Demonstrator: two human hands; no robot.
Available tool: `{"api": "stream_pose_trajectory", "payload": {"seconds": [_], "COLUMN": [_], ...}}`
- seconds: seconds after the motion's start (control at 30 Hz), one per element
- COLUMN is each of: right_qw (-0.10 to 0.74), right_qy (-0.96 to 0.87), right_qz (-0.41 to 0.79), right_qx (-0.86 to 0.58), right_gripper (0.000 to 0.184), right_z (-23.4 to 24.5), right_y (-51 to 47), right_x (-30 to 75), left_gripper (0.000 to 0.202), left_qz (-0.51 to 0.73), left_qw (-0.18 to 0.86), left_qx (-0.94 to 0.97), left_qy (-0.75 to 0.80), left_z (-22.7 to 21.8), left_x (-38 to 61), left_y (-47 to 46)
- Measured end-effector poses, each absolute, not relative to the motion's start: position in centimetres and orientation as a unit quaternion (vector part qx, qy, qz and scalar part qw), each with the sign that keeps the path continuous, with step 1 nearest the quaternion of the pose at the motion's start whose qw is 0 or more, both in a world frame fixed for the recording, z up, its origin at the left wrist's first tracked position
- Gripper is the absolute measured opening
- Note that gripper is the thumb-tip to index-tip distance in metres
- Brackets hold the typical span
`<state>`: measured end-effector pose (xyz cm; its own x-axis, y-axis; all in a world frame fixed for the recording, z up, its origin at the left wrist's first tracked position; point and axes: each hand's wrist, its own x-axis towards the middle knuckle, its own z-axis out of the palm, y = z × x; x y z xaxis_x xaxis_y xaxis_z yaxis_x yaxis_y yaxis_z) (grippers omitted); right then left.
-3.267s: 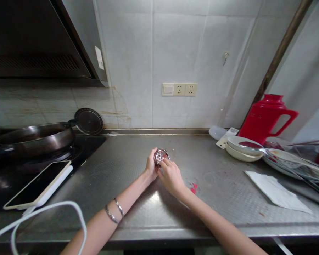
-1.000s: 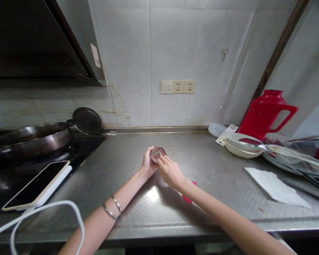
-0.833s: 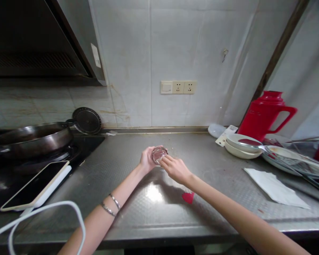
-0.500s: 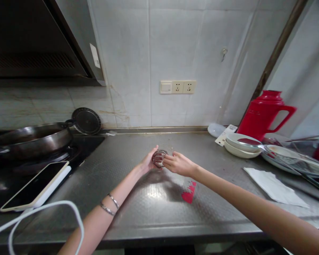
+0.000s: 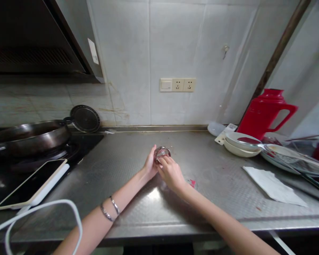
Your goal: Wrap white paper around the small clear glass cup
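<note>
A small round, shiny, dark-rimmed thing (image 5: 162,152) is held just above the steel counter, or resting on it; I cannot tell which, nor its exact kind. My left hand (image 5: 150,163) curls around its left side, thumb pointing up. On its near side, the bent fingers of my right hand (image 5: 170,172) press against it and cover part of it. A pink-red patch (image 5: 192,183) shows on the counter beside my right wrist, partly hidden by the forearm.
Left, a wide pan (image 5: 34,136) sits on the black stove, with a phone (image 5: 33,184) and its white cable (image 5: 66,202) nearer. Right stand a red thermos jug (image 5: 264,115), stacked bowls (image 5: 240,151), plates with utensils and a white paper napkin (image 5: 275,186).
My right hand has shifted from the thing's right side to its near side, fingers now pointing up and left. The right forearm swung inward, covering most of the pink-red patch.
</note>
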<state>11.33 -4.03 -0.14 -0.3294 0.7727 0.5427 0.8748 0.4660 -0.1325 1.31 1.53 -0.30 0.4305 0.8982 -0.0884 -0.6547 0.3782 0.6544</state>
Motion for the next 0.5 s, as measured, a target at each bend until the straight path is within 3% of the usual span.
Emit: {"api": "stream_pose_trajectory", "payload": {"seconds": [0.1,0.23,0.5], "right_qw": [0.253,0.152,0.022], "right_qy": [-0.828,-0.872,-0.935], "right_qz": [-0.114,-0.189,-0.263], "right_qx": [-0.487,-0.425,-0.239], "right_gripper": [0.016,0.018,0.023], "right_z": [-0.1,0.2,2.0], "right_y": [-3.5,-3.3,-2.3], "right_x": [11.9,13.8,15.8], "left_gripper": [0.041,0.039,0.04], "left_qz": [0.49,0.438,0.328], "left_qw": [0.802,0.81,0.78], "left_qx": [0.285,0.337,0.402], "left_qy": [0.188,0.197,0.349], "left_z": [-0.4,0.1,-0.1], "left_x": [0.8,-0.7,-1.8], "left_y": [1.9,2.9,4.0]}}
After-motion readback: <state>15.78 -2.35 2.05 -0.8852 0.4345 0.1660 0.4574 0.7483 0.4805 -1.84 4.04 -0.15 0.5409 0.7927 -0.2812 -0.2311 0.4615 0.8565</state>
